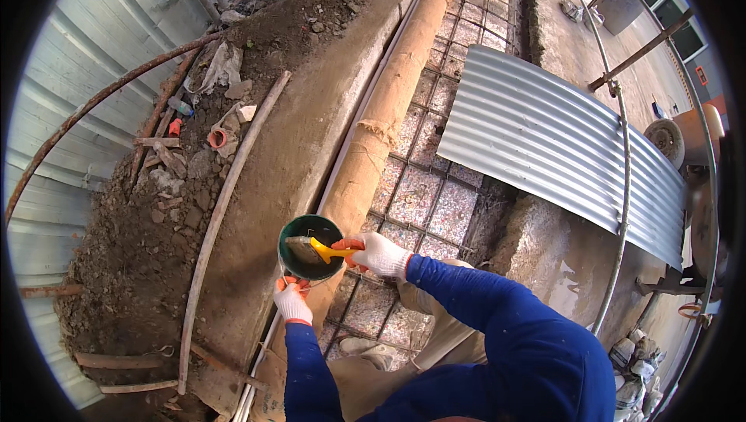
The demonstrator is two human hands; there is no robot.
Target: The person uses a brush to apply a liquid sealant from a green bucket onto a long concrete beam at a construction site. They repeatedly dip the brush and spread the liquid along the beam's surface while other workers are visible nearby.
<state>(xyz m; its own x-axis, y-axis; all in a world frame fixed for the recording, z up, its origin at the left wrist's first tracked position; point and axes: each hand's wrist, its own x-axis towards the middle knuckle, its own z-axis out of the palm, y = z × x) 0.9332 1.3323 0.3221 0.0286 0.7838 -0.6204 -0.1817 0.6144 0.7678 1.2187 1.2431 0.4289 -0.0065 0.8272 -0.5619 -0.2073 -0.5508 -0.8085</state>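
Observation:
A dark green bucket [286, 229] is held in front of me, over the edge of the long wrapped roll. My left hand [294, 301], in a white glove with orange fingertips, is closed at the bucket's near edge; whether it grips the rim or the thin handle I cannot tell. In the same kind of glove, my right hand [382, 254] grips the yellow handle of a paintbrush [325, 250]. The brush's wide head is inside the bucket's mouth. What lies at the bottom of the bucket is too dark to make out.
Under my feet lies a rebar grid [423, 181] over speckled boards. The brown wrapped roll [381, 123] runs along its left side. A corrugated metal sheet [552, 138] spans the trench at right. Leftward are a wooden pole [225, 204], rubble [186, 173] and a metal fence [109, 57].

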